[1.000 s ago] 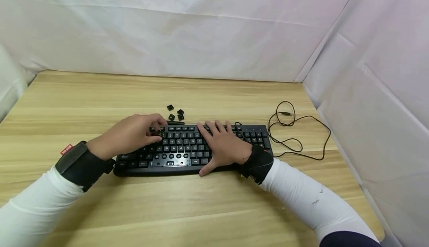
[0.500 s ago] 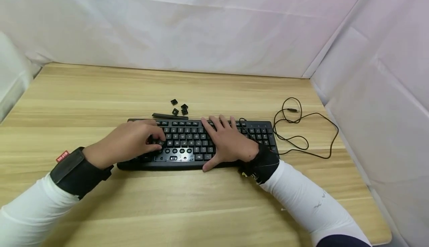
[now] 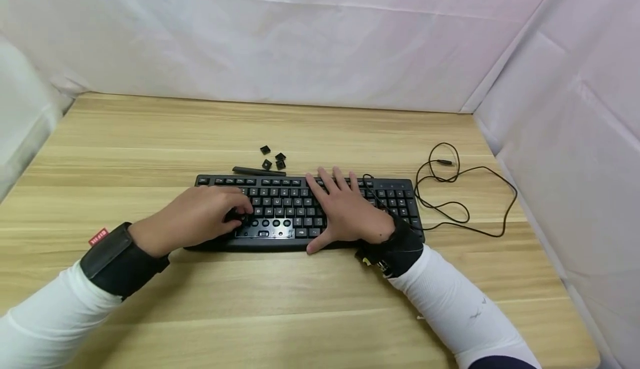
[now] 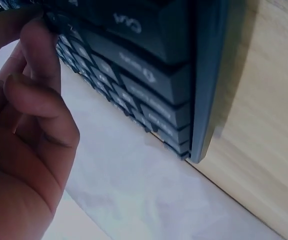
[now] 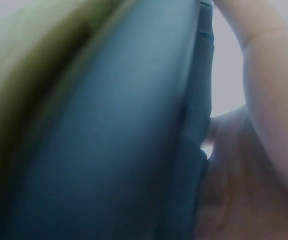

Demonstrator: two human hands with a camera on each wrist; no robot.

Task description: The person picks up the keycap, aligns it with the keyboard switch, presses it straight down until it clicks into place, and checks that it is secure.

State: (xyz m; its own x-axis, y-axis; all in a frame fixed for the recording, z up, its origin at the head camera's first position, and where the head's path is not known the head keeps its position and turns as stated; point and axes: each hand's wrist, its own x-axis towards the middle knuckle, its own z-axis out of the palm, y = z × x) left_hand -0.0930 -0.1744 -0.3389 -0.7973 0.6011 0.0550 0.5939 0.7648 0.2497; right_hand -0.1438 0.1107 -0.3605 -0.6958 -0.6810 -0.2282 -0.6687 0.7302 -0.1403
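A black keyboard (image 3: 285, 244) lies flat on the wooden table in the head view. Low in its middle, round key sockets and a shiny bare plate (image 3: 277, 233) show where keycaps are off. My left hand (image 3: 197, 216) bends over the keyboard's left part, thumb and index finger pinching a dark keycap (image 3: 244, 218) beside the exposed sockets. The left wrist view shows its curled fingers (image 4: 44, 105) at the keys, tips partly hidden. My right hand (image 3: 347, 213) rests spread across the right-centre keys, thumb on the front edge.
Several loose black keycaps (image 3: 267, 164) lie behind the keyboard. Close to its back edge is a long black spacebar (image 3: 259, 171). A thin black cable (image 3: 455, 222) loops over the table to the right. White cloth walls (image 3: 280, 41) stand behind and beside the table.
My left hand has moved down from the keyboard's upper keys by the spacebar to keys beside the sockets, thumb and index closing there. My right hand has stayed spread on the keyboard.
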